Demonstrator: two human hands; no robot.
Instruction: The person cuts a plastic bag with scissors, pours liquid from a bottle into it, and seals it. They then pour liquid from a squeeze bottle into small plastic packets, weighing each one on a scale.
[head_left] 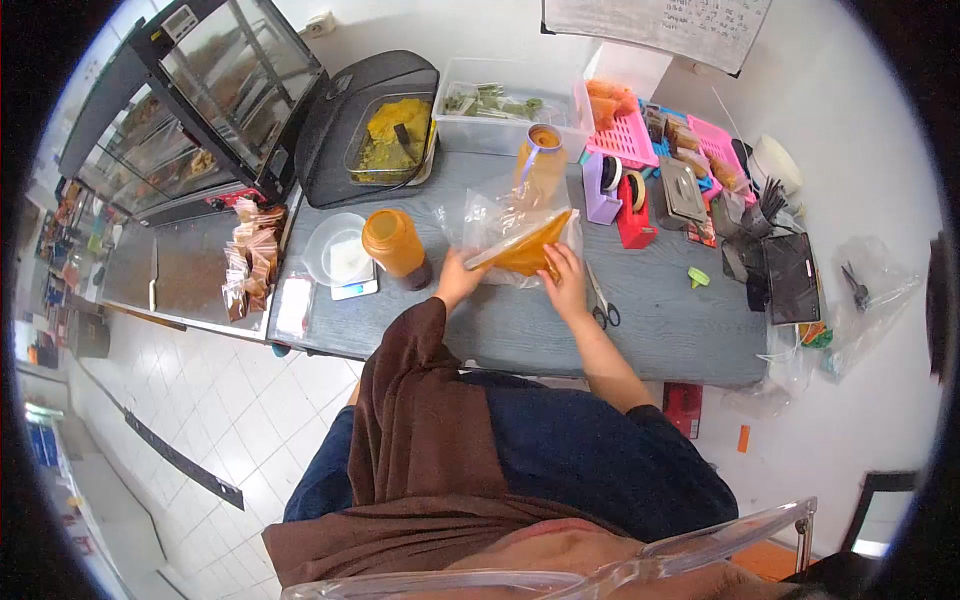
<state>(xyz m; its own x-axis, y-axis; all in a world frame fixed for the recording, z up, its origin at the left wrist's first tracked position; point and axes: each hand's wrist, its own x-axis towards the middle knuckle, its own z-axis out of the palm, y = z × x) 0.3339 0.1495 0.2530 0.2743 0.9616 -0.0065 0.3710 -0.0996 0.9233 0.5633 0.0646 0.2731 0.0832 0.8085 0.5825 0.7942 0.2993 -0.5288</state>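
Observation:
A clear plastic bag with orange-brown sauce lies tilted over the grey table, between my two hands. My left hand grips its left edge, fingers closed on the plastic. My right hand holds the lower right side of the bag, fingers pressed against it. More clear plastic lies beneath and behind the bag. To the left stands an orange-lidded jar. Behind the bag is a tall container with a purple handle. Black-handled scissors lie right of my right hand.
A white scale with a clear bowl sits left. Behind are a glass dish of yellow food and a clear bin. Tape dispensers, a metal box and a green object stand right.

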